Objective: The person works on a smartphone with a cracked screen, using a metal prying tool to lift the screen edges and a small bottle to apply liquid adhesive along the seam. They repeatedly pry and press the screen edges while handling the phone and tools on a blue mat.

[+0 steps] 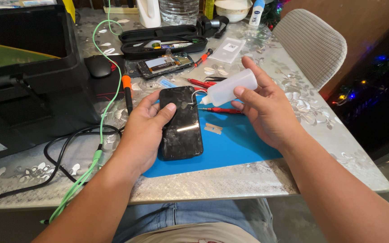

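Phone (182, 123), black, lies on blue mat (230, 144), gripped by left hand (146, 130); right hand (266, 112) at 3 o'clock holds white squeeze bottle (228, 87), nozzle over phone's top edge.

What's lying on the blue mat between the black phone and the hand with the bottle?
A small tan strip on the blue mat, seen from the head camera.

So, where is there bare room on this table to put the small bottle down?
The blue mat is bare right of the black phone, below the red screwdriver and small tan strips. The table along its right edge is also free. Behind the mat, tools, the opened phone and black case crowd it.
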